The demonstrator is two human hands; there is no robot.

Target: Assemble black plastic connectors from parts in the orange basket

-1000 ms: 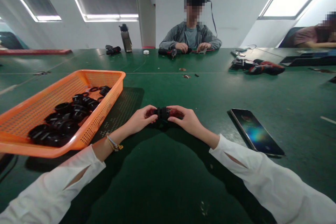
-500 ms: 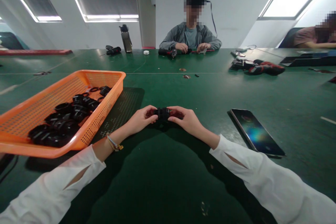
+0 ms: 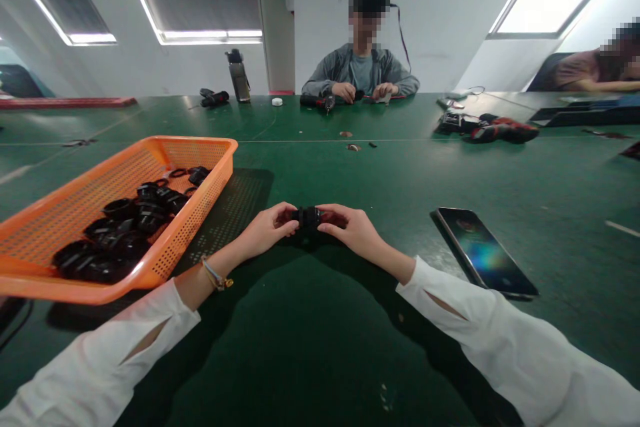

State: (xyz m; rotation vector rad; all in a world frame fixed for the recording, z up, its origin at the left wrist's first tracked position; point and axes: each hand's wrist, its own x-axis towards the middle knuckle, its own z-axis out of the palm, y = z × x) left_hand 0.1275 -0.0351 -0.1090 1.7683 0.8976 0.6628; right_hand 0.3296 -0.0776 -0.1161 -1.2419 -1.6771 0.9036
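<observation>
Holding black cylindrical part end to end between left hand and right hand, with thumbs and fingertips clamped on, at green tabletop, right of orange perforated basket. Align ends, grip evenly, avoid tilting.

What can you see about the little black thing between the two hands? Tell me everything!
The black part is short and chunky, with bands along it, and looks like plastic. It is held sideways, its length running left to right. The left hand pinches its left end and the right hand its right end, so the fingers hide both ends. It is right of the orange basket. I can't tell whether it touches the green table.
</observation>
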